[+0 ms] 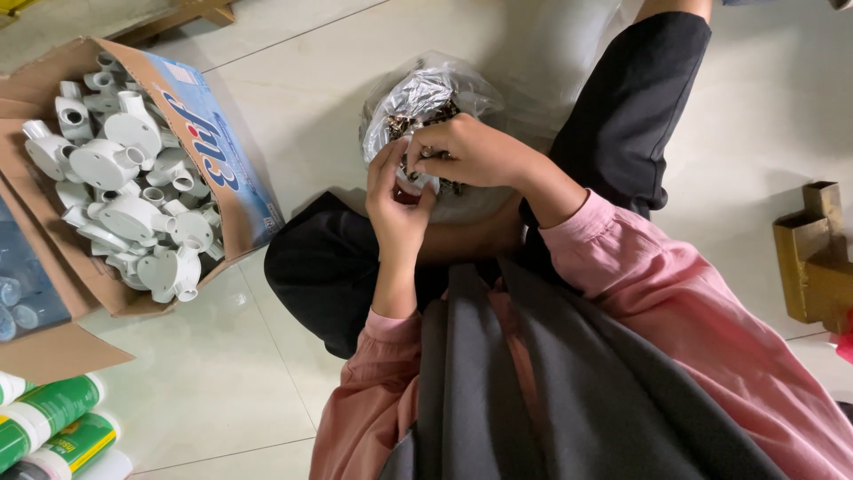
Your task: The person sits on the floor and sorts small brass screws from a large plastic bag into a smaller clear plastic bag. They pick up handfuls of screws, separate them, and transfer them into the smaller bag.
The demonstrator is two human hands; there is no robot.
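Sitting on the tiled floor, the person cups the left hand against a clear plastic bag of small metal screws. Right hand pinches screws at the bag's mouth. Left of the bag: cardboard box of white conduit junction boxes.

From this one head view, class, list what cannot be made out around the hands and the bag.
- Contents of the plastic bag: small dark pieces, too small to identify, blurred by the crinkled film.
- What the right hand and left hand pinch: hidden by fingers.
- Green bottles: cut off by the left edge.
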